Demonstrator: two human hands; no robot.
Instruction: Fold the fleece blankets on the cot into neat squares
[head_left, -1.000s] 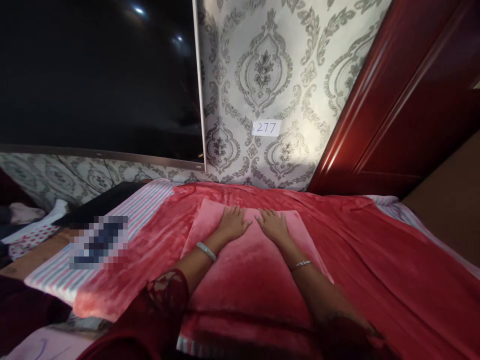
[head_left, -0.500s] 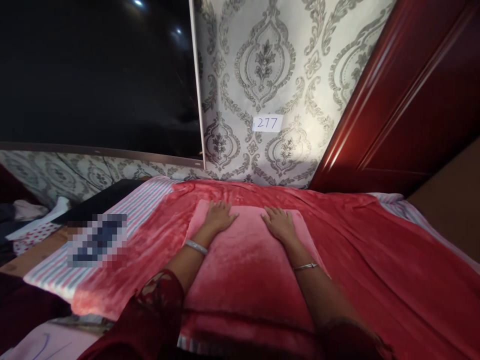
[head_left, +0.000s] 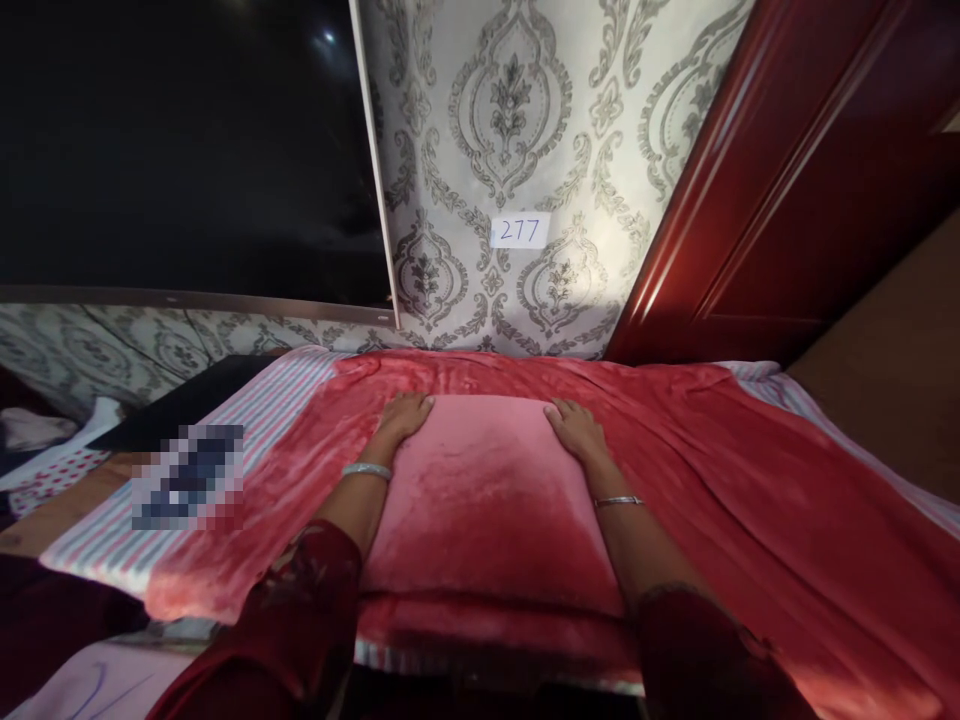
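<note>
A folded plush cloth [head_left: 487,480], pale pink at its far end and red nearer me, lies flat as a neat rectangle in the middle. My left hand [head_left: 406,414] rests on its far left corner, fingers together and lying along the edge. At the far right corner is my right hand [head_left: 576,428], palm down with the fingers slightly apart. Both hands touch the cloth's edges; the undersides of my fingers are hidden. A red plush blanket [head_left: 720,470] spreads beneath, over a striped cloth [head_left: 247,385].
A blurred dark item [head_left: 187,478] lies on the left part of the bedding. A large black screen [head_left: 187,150] is at the upper left. Behind are patterned wallpaper with a paper label [head_left: 520,231] and a dark red wooden panel [head_left: 757,200] at right.
Both hands have moved outward from the top of the folded cloth to its far corners. My left hand's fingers have drawn together. The view has shifted slightly.
</note>
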